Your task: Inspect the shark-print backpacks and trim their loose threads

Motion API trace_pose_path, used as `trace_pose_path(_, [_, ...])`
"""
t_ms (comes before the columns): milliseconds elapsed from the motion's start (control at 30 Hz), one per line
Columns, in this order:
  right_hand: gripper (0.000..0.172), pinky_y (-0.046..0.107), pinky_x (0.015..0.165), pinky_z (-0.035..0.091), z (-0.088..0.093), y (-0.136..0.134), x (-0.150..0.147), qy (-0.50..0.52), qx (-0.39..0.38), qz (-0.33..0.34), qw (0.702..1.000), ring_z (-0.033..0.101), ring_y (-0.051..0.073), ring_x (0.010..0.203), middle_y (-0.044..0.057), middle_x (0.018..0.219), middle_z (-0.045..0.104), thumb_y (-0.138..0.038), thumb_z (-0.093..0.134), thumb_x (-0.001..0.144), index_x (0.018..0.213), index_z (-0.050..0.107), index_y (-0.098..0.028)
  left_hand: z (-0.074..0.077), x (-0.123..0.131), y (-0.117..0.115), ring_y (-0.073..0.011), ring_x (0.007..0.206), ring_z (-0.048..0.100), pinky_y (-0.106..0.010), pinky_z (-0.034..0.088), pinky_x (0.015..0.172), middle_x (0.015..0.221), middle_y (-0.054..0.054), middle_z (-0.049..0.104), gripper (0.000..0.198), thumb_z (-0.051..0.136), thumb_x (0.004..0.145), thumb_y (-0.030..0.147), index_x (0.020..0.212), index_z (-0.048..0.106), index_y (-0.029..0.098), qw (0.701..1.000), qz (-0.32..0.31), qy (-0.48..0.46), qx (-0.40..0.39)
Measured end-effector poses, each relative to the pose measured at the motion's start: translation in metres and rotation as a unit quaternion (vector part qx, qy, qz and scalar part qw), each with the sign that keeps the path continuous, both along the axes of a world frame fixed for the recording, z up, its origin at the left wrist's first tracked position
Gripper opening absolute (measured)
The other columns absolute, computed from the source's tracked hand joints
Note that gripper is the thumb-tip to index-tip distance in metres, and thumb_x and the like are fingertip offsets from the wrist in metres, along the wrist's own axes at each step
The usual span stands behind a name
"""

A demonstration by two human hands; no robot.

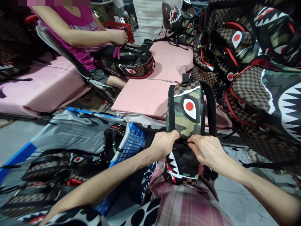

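Note:
A camouflage backpack (187,114) with a checkered top, a red-and-white eye and shark teeth stands upright on my lap, leaning against the pink table (143,95). My left hand (163,144) and my right hand (205,149) both pinch the bag's front across its middle, fingers closed on the material, thumbs nearly meeting. The bag's black shoulder strap (211,103) hangs along its right side.
A tall heap of matching shark backpacks (254,78) fills the right side. A blue crate (135,139) lined with plastic holds more bags (58,166) at my left. Across the table a person in a magenta top (80,28) handles another backpack (131,64).

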State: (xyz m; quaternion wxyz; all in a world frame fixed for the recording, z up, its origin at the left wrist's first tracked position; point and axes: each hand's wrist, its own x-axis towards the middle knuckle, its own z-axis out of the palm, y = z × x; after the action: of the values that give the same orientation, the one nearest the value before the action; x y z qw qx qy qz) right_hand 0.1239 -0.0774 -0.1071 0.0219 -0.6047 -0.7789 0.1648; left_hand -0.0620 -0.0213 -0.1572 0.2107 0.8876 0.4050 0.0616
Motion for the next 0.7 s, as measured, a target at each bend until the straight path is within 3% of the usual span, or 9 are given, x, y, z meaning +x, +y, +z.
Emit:
trace_pose_path(67, [0.021,0.026,0.064,0.043,0.0,-0.004,0.017,0.113,0.008,-0.024,0.993,0.063,0.017,0.077,0.004,0.089,0.068,-0.025,0.046,0.086,0.097,0.063,-0.02,-0.005,-0.006,-0.002,-0.0112,0.06,0.058,-0.022,0.04,0.058,0.069,0.002,0.061,0.02,0.032,0.091,0.022,0.088,0.051,0.018,0.995,0.044,-0.082,-0.043])
trace_pose_path(167, [0.024,0.027,0.074,0.046,-0.009,-0.015,0.054,0.301,0.038,-0.128,0.944,0.061,0.017,0.085,0.005,0.095,0.066,-0.036,0.052,0.083,0.099,0.061,-0.02,-0.01,-0.01,-0.006,-0.0095,0.06,0.057,-0.019,0.04,0.056,0.073,0.003,0.062,0.014,0.049,0.085,0.03,0.09,0.051,0.018,0.987,0.064,-0.135,-0.058])
trace_pose_path(300, [0.034,0.029,0.078,0.047,-0.043,-0.033,0.092,0.423,0.079,-0.282,0.858,0.06,0.019,0.09,0.007,0.1,0.064,-0.04,0.063,0.074,0.101,0.058,-0.019,-0.015,0.002,-0.005,-0.0128,0.065,0.061,-0.021,0.038,0.055,0.077,0.001,0.063,0.025,0.06,0.078,0.037,0.091,0.05,0.019,0.991,0.111,-0.068,0.018])
trace_pose_path(433, [0.03,0.026,0.068,0.047,-0.078,-0.044,0.094,0.446,0.099,-0.377,0.806,0.058,0.015,0.075,0.004,0.085,0.064,-0.041,0.063,0.073,0.091,0.06,-0.017,-0.018,0.019,0.005,-0.0152,0.061,0.062,-0.022,0.033,0.049,0.078,0.001,0.066,0.022,0.054,0.082,0.041,0.09,0.05,0.021,0.988,0.142,0.046,0.049])
trace_pose_path(567, [0.026,0.023,0.053,0.043,-0.093,-0.039,0.075,0.475,0.061,-0.33,0.814,0.052,0.011,0.055,0.0,0.067,0.058,-0.04,0.051,0.083,0.081,0.061,-0.016,-0.024,0.018,0.01,-0.0144,0.064,0.062,-0.021,0.037,0.052,0.079,0.001,0.066,0.019,0.056,0.081,0.039,0.087,0.051,0.021,0.985,0.164,0.029,0.049])
trace_pose_path(633, [0.025,0.022,0.051,0.042,-0.094,-0.027,0.066,0.491,0.06,-0.282,0.822,0.049,0.009,0.049,0.0,0.069,0.059,-0.037,0.048,0.085,0.086,0.064,-0.017,-0.025,0.014,0.008,-0.0137,0.063,0.061,-0.022,0.041,0.054,0.08,0.0,0.065,0.018,0.057,0.081,0.035,0.09,0.052,0.02,0.982,0.172,-0.005,0.075])
trace_pose_path(700, [0.023,0.023,0.058,0.045,-0.092,-0.012,0.06,0.501,0.09,-0.248,0.824,0.054,0.01,0.056,0.001,0.08,0.062,-0.034,0.05,0.084,0.093,0.065,-0.019,-0.02,0.014,0.003,-0.0126,0.061,0.058,-0.023,0.043,0.056,0.087,-0.003,0.064,0.019,0.057,0.081,0.032,0.094,0.054,0.019,0.978,0.161,-0.051,0.121])
